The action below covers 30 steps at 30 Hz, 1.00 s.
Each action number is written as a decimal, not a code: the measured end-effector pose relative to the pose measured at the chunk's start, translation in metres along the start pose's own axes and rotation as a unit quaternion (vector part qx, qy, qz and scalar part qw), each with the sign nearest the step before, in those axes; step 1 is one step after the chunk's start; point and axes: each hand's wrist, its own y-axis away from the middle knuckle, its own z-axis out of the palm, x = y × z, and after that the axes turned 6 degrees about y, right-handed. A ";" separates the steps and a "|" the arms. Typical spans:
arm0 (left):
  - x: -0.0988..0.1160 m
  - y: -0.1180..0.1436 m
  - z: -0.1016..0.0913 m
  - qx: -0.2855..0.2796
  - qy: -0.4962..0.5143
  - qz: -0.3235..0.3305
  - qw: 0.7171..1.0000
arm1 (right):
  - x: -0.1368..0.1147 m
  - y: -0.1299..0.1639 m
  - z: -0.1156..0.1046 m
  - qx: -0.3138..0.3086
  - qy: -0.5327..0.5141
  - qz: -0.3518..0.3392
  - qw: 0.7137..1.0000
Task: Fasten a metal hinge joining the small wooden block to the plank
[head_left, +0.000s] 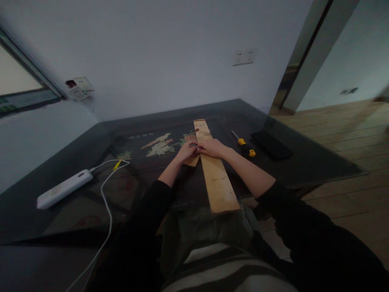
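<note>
A long, narrow wooden board [218, 180] lies lengthwise in front of me, its near end reaching past the table edge over my lap. My right hand [212, 147] rests across the board, fingers closed and drawn together at its left edge. Meeting those fingertips is my left hand [189, 151], also closed in a pinch. Whatever is between the fingers is too small to make out. Below my left hand, a shorter piece of wood [192, 162] sticks out against the board's left side. A yellow-and-black screwdriver [244, 146] lies to the right of my right hand.
The dark table [158, 180] has a bird-and-flower picture [159, 145] on its top. A black phone-like slab [271, 145] lies right of the screwdriver. At left is a white power strip [65, 188], its cable [106, 202] trailing off the near edge. A wall [170, 61] stands behind.
</note>
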 end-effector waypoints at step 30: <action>-0.004 -0.002 -0.002 -0.015 -0.019 0.017 1.000 | 0.005 0.003 -0.006 0.012 0.045 -0.046 0.998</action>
